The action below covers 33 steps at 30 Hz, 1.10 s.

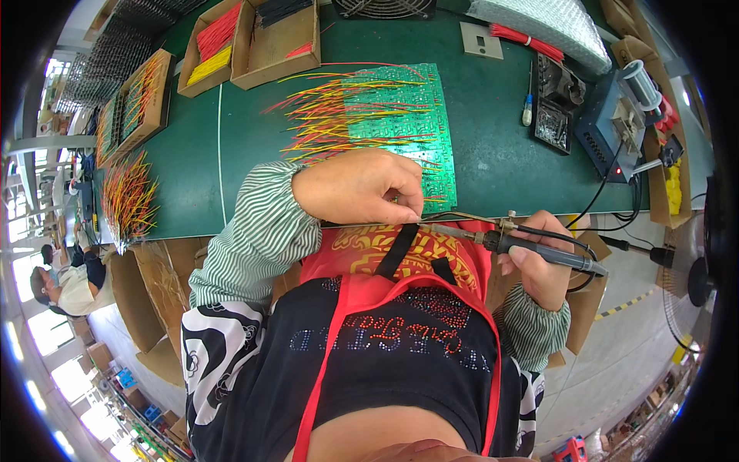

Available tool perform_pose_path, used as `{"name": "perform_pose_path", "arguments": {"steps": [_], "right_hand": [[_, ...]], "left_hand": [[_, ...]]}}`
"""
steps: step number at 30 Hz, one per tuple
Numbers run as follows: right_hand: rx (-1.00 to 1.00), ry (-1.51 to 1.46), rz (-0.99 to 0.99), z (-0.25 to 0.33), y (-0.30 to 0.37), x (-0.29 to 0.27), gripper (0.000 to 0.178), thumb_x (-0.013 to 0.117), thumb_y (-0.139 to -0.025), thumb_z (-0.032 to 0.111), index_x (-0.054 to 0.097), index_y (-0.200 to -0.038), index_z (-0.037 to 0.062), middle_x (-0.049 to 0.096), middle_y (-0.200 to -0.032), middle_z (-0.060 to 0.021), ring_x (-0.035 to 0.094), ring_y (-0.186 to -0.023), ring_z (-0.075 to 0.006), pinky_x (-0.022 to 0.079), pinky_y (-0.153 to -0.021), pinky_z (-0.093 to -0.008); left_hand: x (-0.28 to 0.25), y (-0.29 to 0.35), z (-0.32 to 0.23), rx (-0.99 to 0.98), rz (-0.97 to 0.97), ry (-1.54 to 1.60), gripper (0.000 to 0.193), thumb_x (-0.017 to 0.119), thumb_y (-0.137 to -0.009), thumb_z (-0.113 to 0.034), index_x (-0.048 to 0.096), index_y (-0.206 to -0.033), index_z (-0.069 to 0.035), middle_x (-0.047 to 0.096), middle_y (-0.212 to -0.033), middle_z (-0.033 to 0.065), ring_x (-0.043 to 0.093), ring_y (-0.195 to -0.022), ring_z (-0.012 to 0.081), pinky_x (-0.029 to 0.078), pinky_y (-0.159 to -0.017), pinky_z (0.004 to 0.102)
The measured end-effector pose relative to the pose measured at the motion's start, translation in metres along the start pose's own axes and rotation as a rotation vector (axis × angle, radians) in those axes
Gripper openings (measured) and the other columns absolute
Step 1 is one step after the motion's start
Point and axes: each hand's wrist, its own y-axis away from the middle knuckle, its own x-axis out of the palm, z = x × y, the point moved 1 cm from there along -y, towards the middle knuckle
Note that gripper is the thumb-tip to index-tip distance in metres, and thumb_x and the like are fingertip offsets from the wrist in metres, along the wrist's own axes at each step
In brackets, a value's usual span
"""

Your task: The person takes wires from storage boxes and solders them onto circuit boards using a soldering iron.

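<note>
My right hand (pixel 537 276) is wrapped round the dark handle of a soldering iron (pixel 566 258), which has a thin metal guide and a cable along it. Its tip points left toward the fingers of my left hand (pixel 362 185), at the table's front edge. Those fingers are pinched together; what lies between them is too small to make out. Just beyond my left hand lies a panel of green circuit boards (pixel 441 131). Red and yellow wires (pixel 319 115) stick out from it to the left, and my left hand covers part of its near side.
A blue soldering station (pixel 604 127) with a solder reel (pixel 641 85) stands at right, beside a black tray (pixel 553 123) and a screwdriver (pixel 527 109). Boxes of wires (pixel 273 58) line the back. A wired bundle (pixel 127 196) lies at left. A person (pixel 73 285) sits farther left.
</note>
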Motion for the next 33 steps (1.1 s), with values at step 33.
{"name": "perform_pose_path", "arguments": {"steps": [33], "right_hand": [[-0.036,-0.19,-0.104,-0.007,-0.01,-0.008,0.016,0.06,-0.074,0.003,0.05,-0.085,-0.0032,0.059,-0.067,-0.0122,0.058,-0.054,-0.0145,0.048,-0.048,-0.0229]], "left_hand": [[0.01,0.004,0.003,0.079,-0.263,-0.28,0.01,0.061,-0.081,-0.012,0.063,-0.086,-0.004,0.056,-0.077,0.0076,0.056,-0.066,0.0234,0.044,-0.058,0.0335]]}}
